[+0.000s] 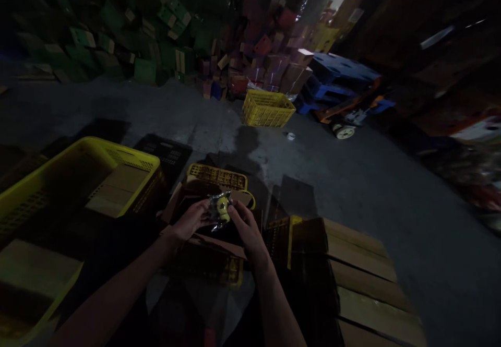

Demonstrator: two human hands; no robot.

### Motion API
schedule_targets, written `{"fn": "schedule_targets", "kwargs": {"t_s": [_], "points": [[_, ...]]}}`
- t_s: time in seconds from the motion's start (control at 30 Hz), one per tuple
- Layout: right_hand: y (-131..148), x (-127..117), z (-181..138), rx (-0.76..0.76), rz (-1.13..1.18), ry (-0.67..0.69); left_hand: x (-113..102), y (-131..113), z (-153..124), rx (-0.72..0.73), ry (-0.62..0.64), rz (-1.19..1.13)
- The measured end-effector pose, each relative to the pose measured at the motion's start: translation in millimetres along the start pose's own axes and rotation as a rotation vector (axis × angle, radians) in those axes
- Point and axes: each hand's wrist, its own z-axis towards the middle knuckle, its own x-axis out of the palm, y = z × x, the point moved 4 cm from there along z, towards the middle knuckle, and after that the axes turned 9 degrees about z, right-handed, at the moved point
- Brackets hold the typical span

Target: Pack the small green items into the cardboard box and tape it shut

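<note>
Between my two hands is a small clear plastic packet (220, 208) with a yellow item inside; its exact kind is too small to make out. My left hand (191, 220) pinches the packet's left edge, and my right hand (246, 223) grips its right side with the thumb on the yellow part. Both hands are closed on it. Below them stands an open cardboard box (172, 206) with raised flaps, its inside dark. The box rests on a yellow crate (217, 176), whose far rim shows behind it.
A large yellow crate (88, 146) with cartons is at my left. On the right lies a row of cardboard boxes (360, 253). Farther off are another yellow crate (268, 109), blue pallets (340, 73) on a pallet jack (346, 128), and heaped green boxes (144, 70).
</note>
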Motion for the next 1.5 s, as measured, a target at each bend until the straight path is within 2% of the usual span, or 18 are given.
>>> {"fn": "schedule_targets", "kwargs": {"t_s": [0.07,0.2,0.27,0.37,0.47,0.63,0.83,1.0,1.27,1.37,1.5], "points": [[1,0,1,0.021,-0.008,0.023,0,-11,-1,0.046,-0.059,-0.029],[3,2,0,0.053,-0.061,0.05,8,-29,-8,0.098,-0.007,-0.032],[4,4,0,0.043,-0.082,0.053,11,-32,-12,0.128,0.005,0.029],[5,4,2,0.04,-0.108,0.043,9,-28,-13,0.088,-0.056,0.18],[2,-1,4,0.034,-0.127,-0.023,4,-22,-11,0.034,-0.146,0.224],[-5,-16,6,0.006,-0.062,-0.219,1,-24,-7,0.099,-0.224,-0.006],[-15,-16,9,0.052,0.161,-0.145,3,-29,-8,0.134,-0.21,-0.09],[-19,-19,11,0.01,0.157,-0.188,5,-29,-9,0.123,-0.223,-0.085],[-16,-21,11,-0.004,0.083,-0.173,3,-29,-9,0.143,-0.213,-0.045],[-14,-21,12,-0.012,0.058,-0.198,3,-29,-8,0.164,-0.213,0.017],[-14,-20,13,0.007,0.05,-0.163,4,-39,-13,0.252,-0.269,0.237]]}}
